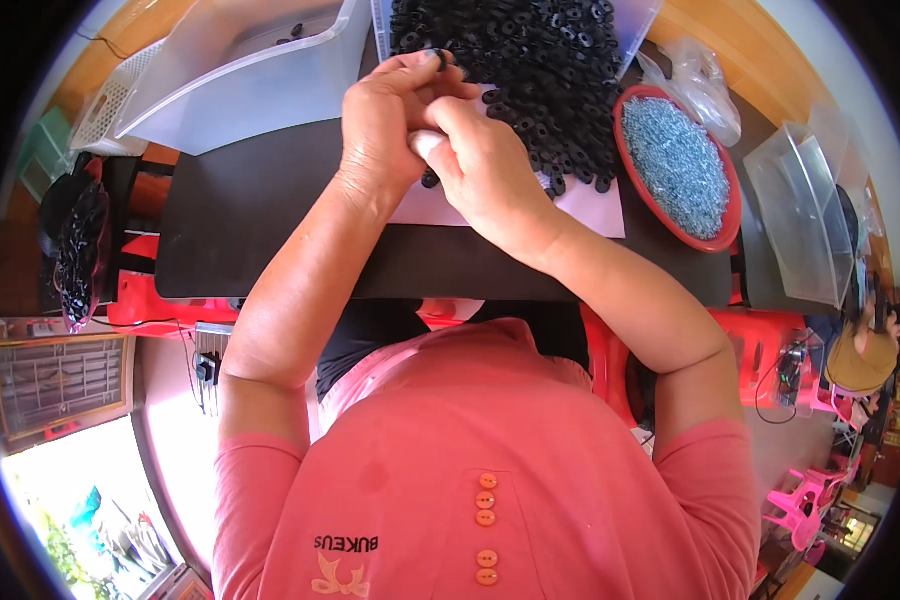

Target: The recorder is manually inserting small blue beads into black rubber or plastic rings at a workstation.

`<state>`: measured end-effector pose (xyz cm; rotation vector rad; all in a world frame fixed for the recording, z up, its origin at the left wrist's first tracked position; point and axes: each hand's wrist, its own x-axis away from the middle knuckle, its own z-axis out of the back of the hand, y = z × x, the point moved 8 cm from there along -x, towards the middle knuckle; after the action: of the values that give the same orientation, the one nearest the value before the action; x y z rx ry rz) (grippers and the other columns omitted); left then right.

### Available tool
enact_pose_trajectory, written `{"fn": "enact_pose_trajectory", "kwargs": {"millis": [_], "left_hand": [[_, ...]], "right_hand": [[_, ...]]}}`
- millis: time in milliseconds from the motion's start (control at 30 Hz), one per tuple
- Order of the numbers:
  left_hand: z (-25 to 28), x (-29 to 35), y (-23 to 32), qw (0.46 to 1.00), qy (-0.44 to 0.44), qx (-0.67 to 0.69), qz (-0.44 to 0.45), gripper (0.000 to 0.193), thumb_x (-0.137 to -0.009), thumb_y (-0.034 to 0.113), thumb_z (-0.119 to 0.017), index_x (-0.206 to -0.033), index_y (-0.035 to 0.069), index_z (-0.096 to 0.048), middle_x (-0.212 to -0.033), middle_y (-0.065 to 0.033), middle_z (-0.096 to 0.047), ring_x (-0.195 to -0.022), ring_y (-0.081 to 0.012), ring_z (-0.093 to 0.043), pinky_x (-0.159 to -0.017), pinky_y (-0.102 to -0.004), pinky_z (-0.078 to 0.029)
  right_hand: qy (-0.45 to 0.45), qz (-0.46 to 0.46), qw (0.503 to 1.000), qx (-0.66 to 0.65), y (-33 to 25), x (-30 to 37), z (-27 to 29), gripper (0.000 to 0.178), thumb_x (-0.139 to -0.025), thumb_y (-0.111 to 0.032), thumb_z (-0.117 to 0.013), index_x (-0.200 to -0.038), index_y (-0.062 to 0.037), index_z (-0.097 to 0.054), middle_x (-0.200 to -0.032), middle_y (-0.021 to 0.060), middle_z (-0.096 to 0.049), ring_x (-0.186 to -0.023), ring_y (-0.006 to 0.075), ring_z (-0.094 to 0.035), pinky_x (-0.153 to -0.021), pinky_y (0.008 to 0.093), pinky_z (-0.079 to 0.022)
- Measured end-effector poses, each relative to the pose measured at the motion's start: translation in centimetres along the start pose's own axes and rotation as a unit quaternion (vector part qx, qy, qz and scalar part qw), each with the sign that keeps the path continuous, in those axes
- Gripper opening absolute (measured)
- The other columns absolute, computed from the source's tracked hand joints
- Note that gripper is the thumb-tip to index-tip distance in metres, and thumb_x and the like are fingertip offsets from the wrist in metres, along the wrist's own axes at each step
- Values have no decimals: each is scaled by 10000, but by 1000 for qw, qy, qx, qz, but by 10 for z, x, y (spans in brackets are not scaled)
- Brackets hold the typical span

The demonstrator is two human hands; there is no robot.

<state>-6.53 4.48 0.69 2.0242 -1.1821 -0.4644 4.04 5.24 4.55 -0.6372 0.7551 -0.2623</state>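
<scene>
My left hand (380, 115) is raised over the near edge of a heap of black plastic parts (520, 60), its fingers curled. A small black plastic part (438, 58) shows at its fingertips. Against it lies my right hand (490, 175), with thumb and fingers pressed together; whatever they pinch is hidden. The heaped parts are small and rounded, many with a hole. They spill from a clear plastic bin (642, 25) onto a pale sheet (590, 212) on the dark table (260, 215). One loose black part (430, 178) sits just below my hands.
Right of the heap stands a red oval bowl (732, 205) full of tiny shiny pale-blue pieces. A large translucent bin (240, 100) with a few black parts is at the far left. Beyond the bowl lies a clear plastic bag (705, 85); an upright clear box (795, 215) stands further right.
</scene>
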Motion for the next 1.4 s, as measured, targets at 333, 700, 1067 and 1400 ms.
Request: {"fn": "enact_pose_trajectory", "kwargs": {"millis": [333, 700, 1067, 1400], "left_hand": [[-1, 2, -5, 994, 37, -98, -37, 168, -922, 49, -623, -1062, -44, -629, -921, -130, -667, -805, -198, -667, -736, -316, -561], [-23, 8, -9, 964, -42, -254, -63, 186, -884, 28, -645, -1038, -75, -661, -851, -116, -681, -716, -175, -654, -636, -278, -530], [-27, 17, -2, 960, -36, -273, -61, 180, -881, 52, -669, -1020, -62, -675, -817, -100, -671, -667, -148, -622, -587, -270, -520], [-21, 15, -8, 968, -25, -245, -53, 138, -888, 46, -652, -974, -62, -668, -795, -99, -662, -662, -155, -629, -572, -274, -519]], "right_hand": [[0, 6, 999, -39, 3, 3, 21, 84, -898, -27, -613, -982, -20, -607, -832, 109, -667, -751, 186, -663, -685, 297, -513], [11, -104, 991, -88, 48, -24, 68, 79, -885, -48, -611, -939, -11, -654, -708, 68, -638, -633, 103, -588, -582, 260, -472], [-6, -187, 964, -190, 59, -21, 65, 114, -887, -150, -631, -920, -62, -697, -706, -6, -611, -608, 53, -526, -527, 210, -397], [61, -84, 991, -79, 49, -19, 61, 64, -854, -35, -626, -888, -1, -670, -725, 85, -655, -625, 138, -599, -601, 280, -480]]}}
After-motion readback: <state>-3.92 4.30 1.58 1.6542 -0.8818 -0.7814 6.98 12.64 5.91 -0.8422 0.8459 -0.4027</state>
